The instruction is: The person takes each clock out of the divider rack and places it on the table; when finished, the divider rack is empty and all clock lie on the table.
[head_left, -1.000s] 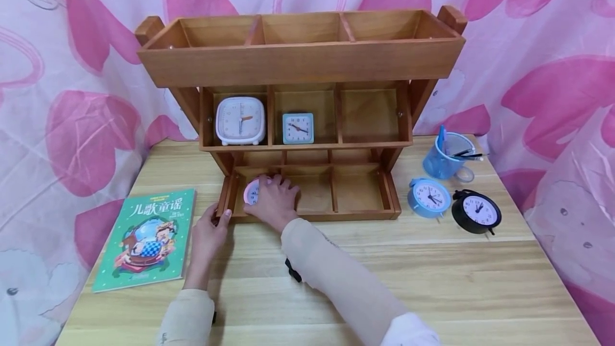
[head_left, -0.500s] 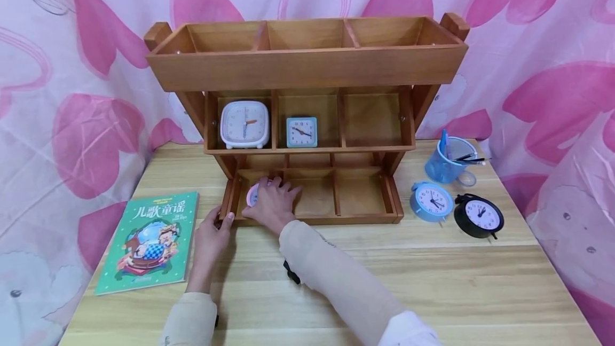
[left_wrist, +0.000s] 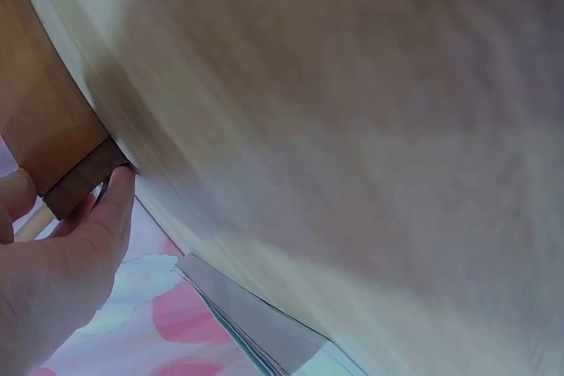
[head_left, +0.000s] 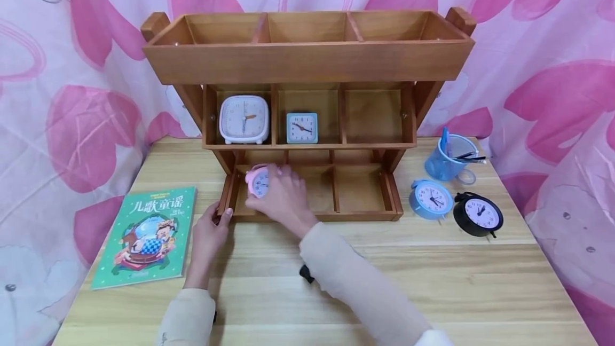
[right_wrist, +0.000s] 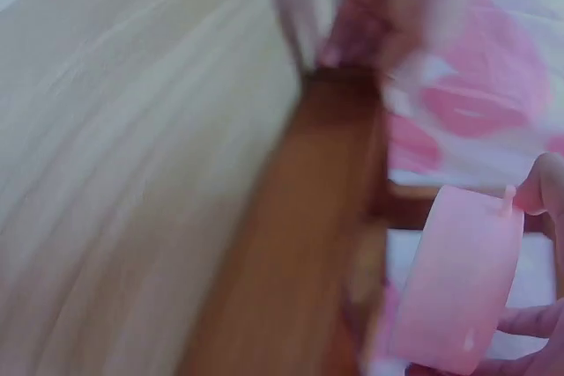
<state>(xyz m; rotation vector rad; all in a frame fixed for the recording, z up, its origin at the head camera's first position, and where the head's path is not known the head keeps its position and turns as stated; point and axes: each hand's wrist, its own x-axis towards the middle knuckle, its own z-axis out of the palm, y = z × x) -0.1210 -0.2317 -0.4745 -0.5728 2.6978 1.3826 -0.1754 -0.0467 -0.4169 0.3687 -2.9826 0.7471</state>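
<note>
My right hand (head_left: 285,196) holds a round pink alarm clock (head_left: 260,181) by its side, over the bottom left compartment of a wooden three-tier shelf (head_left: 307,63). Part of the clock's face is hidden by the hand. In the right wrist view, fingers and thumb span the pink clock body (right_wrist: 463,279), apart from the shelf's front board. My left hand (head_left: 209,234) grips the shelf's lower left front corner; in the left wrist view, thumb and fingers close around that wooden corner (left_wrist: 84,178).
A white clock (head_left: 244,119) and a small square blue-rimmed clock (head_left: 302,128) stand in the middle tier. To the right lie a blue alarm clock (head_left: 431,199), a black alarm clock (head_left: 478,214) and a blue pen cup (head_left: 447,160). A green book (head_left: 146,236) lies left.
My right hand has risen slightly and shifted right with the pink clock, and more of its face and top now shows. The left hand stays on the shelf corner.
</note>
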